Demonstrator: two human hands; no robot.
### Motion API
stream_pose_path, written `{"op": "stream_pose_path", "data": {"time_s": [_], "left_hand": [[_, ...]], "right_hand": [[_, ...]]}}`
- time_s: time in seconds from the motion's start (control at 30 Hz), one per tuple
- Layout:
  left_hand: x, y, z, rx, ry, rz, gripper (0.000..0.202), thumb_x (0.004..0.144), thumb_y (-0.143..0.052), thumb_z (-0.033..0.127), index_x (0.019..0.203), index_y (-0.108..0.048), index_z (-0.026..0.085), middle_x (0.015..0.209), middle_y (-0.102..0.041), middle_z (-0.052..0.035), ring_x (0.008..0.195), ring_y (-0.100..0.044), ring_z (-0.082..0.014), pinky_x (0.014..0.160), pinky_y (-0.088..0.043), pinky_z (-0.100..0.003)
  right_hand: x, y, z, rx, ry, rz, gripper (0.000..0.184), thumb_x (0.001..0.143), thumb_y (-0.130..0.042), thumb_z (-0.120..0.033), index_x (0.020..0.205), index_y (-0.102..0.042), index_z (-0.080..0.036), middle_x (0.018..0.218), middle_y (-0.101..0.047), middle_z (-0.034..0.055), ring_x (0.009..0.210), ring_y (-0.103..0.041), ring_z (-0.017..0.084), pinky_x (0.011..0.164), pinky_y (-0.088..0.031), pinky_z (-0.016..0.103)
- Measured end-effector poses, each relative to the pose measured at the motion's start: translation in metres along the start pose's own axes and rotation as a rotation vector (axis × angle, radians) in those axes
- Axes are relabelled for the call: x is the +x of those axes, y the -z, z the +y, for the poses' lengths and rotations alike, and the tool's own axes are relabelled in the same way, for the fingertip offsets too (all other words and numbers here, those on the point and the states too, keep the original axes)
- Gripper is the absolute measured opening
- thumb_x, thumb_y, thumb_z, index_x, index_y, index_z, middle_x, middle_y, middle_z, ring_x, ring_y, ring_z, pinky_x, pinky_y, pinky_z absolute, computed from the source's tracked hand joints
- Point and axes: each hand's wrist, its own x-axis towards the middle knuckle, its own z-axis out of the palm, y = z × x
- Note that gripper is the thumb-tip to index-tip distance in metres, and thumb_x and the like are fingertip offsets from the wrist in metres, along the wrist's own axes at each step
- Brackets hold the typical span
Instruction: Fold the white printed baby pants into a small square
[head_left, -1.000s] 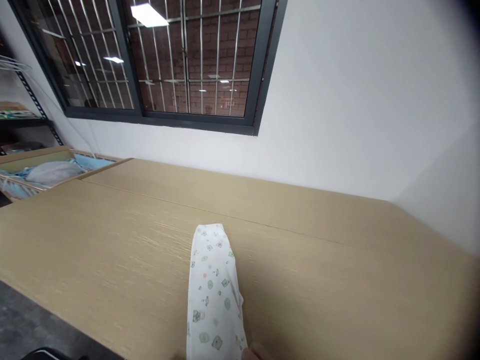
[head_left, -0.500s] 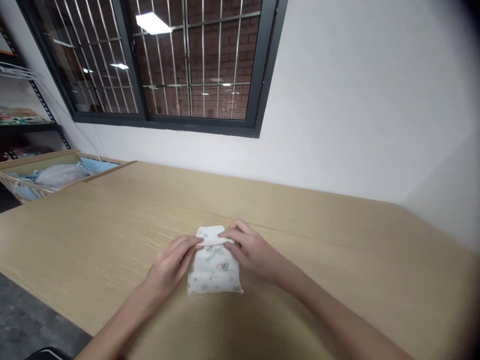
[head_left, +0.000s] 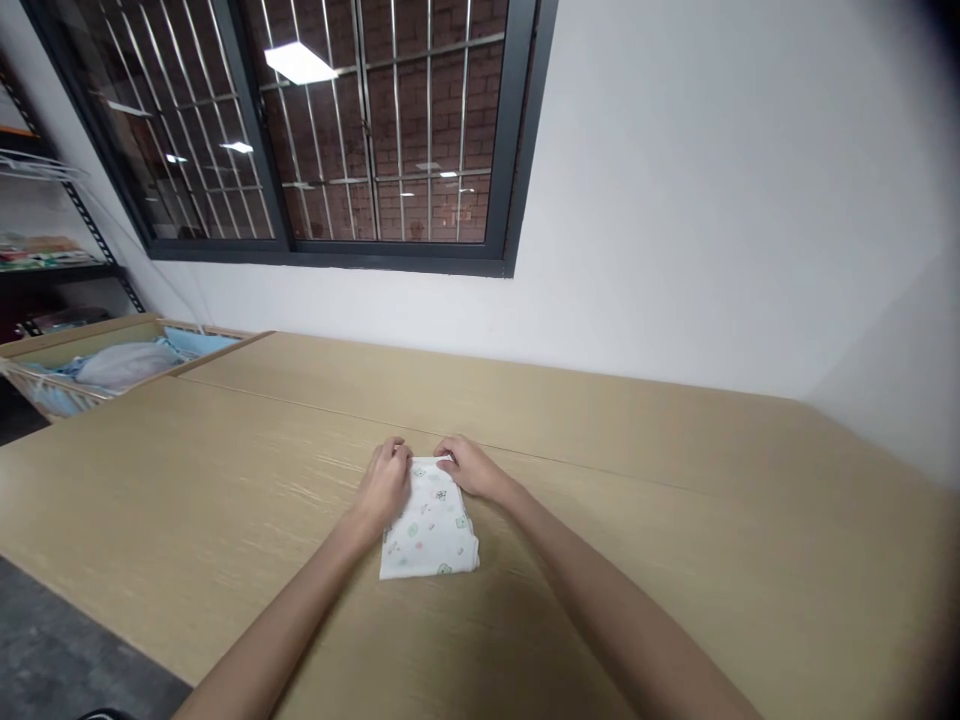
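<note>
A folded white cloth (head_left: 427, 530) with small green, pink and dark prints lies flat on the wooden table. Its near edge is wider than its far edge, and layers show along the right side. My left hand (head_left: 387, 482) is closed at the cloth's far left corner, fingers curled. At the far right corner my right hand (head_left: 472, 470) pinches the edge between thumb and fingers. Both hands hide parts of the far corners.
The wooden table (head_left: 637, 560) reaches back to a white wall with a barred window (head_left: 390, 130). A crib-like bed (head_left: 127, 385) with blue bedding adjoins it at left, near a black shelf rack (head_left: 97, 220).
The cloth now shows a smooth printed face where a folded strip crossed its upper part before. Both hands have shifted to its far corners. The camera view has tilted slightly.
</note>
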Motion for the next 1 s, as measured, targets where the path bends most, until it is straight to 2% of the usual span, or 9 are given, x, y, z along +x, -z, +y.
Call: {"op": "stream_pose_path", "data": {"time_s": [0.1, 0.2, 0.27, 0.37, 0.5, 0.57, 0.67, 0.83, 1.0], "left_hand": [[-0.043, 0.011, 0.035, 0.043, -0.068, -0.017, 0.031, 0.098, -0.041, 0.021, 0.123, -0.060, 0.016, 0.136, -0.057, -0.0160, 0.123, -0.055, -0.0306, 0.106, -0.046, -0.050], [-0.103, 0.006, 0.064, 0.245, -0.177, 0.015, 0.044, 0.098, -0.043, 0.031, 0.139, -0.051, 0.017, 0.142, -0.055, -0.0191, 0.129, -0.052, -0.0381, 0.100, -0.050, -0.055], [-0.139, -0.008, 0.071, 0.398, -0.198, 0.120, 0.053, 0.092, -0.052, 0.037, 0.141, -0.051, 0.016, 0.143, -0.054, -0.0237, 0.129, -0.051, -0.0457, 0.091, -0.054, -0.058], [-0.170, -0.031, 0.067, 0.507, -0.196, 0.218, 0.051, 0.085, -0.060, 0.038, 0.132, -0.060, 0.019, 0.132, -0.063, -0.0221, 0.121, -0.057, -0.0455, 0.085, -0.055, -0.055], [-0.179, -0.048, 0.058, 0.557, -0.220, 0.223, 0.059, 0.079, -0.065, 0.038, 0.135, -0.060, 0.019, 0.126, -0.067, -0.0181, 0.120, -0.057, -0.0457, 0.095, -0.048, -0.063], [-0.181, -0.053, 0.057, 0.568, -0.209, 0.210, 0.063, 0.077, -0.066, 0.038, 0.138, -0.059, 0.020, 0.126, -0.067, -0.0177, 0.120, -0.056, -0.0469, 0.097, -0.044, -0.067], [-0.185, -0.060, 0.052, 0.557, -0.157, 0.192, 0.059, 0.077, -0.069, 0.037, 0.133, -0.063, 0.020, 0.125, -0.068, -0.0176, 0.119, -0.059, -0.0453, 0.099, -0.045, -0.065], [-0.191, -0.070, 0.041, 0.466, -0.174, 0.201, 0.048, 0.084, -0.068, 0.042, 0.129, -0.066, 0.026, 0.122, -0.070, -0.0193, 0.112, -0.066, -0.0439, 0.091, -0.054, -0.064], [-0.186, -0.063, 0.055, 0.406, -0.056, 0.161, 0.069, 0.085, -0.066, 0.039, 0.150, -0.044, 0.032, 0.145, -0.056, -0.0204, 0.131, -0.054, -0.0477, 0.094, -0.053, -0.067]], "right_hand": [[-0.010, 0.002, -0.008, -0.045, 0.054, 0.056, 0.028, 0.095, -0.055, -0.015, 0.122, -0.064, -0.017, 0.125, -0.064, 0.0121, 0.121, -0.057, 0.025, 0.105, -0.044, 0.040], [-0.030, 0.007, -0.031, -0.086, 0.178, 0.056, 0.034, 0.102, -0.048, -0.027, 0.135, -0.057, -0.021, 0.138, -0.060, 0.0113, 0.130, -0.053, 0.025, 0.112, -0.040, 0.043], [-0.047, 0.008, -0.051, -0.066, 0.281, -0.033, 0.041, 0.105, -0.044, -0.036, 0.142, -0.053, -0.021, 0.149, -0.054, 0.0116, 0.139, -0.046, 0.025, 0.117, -0.035, 0.043], [-0.071, 0.004, -0.079, 0.019, 0.458, -0.235, 0.050, 0.105, -0.045, -0.042, 0.149, -0.047, -0.019, 0.156, -0.045, 0.0131, 0.148, -0.035, 0.024, 0.121, -0.028, 0.041], [-0.090, -0.009, -0.098, 0.154, 0.584, -0.436, 0.054, 0.104, -0.048, -0.041, 0.153, -0.041, -0.019, 0.155, -0.048, 0.0119, 0.150, -0.031, 0.021, 0.123, -0.025, 0.038], [-0.092, -0.015, -0.096, 0.181, 0.581, -0.490, 0.056, 0.104, -0.049, -0.040, 0.155, -0.038, -0.021, 0.156, -0.047, 0.0110, 0.151, -0.029, 0.021, 0.124, -0.021, 0.039], [-0.087, -0.020, -0.088, 0.161, 0.551, -0.524, 0.058, 0.104, -0.050, -0.040, 0.157, -0.035, -0.023, 0.159, -0.041, 0.0105, 0.152, -0.026, 0.022, 0.125, -0.017, 0.040], [-0.069, -0.030, -0.069, 0.034, 0.543, -0.450, 0.053, 0.107, -0.043, -0.043, 0.157, -0.036, -0.025, 0.161, -0.038, 0.0090, 0.152, -0.026, 0.021, 0.126, -0.017, 0.042], [-0.043, -0.037, -0.044, -0.093, 0.536, -0.339, 0.051, 0.106, -0.045, -0.040, 0.155, -0.040, -0.026, 0.161, -0.038, 0.0092, 0.151, -0.031, 0.025, 0.124, -0.021, 0.049]]}}
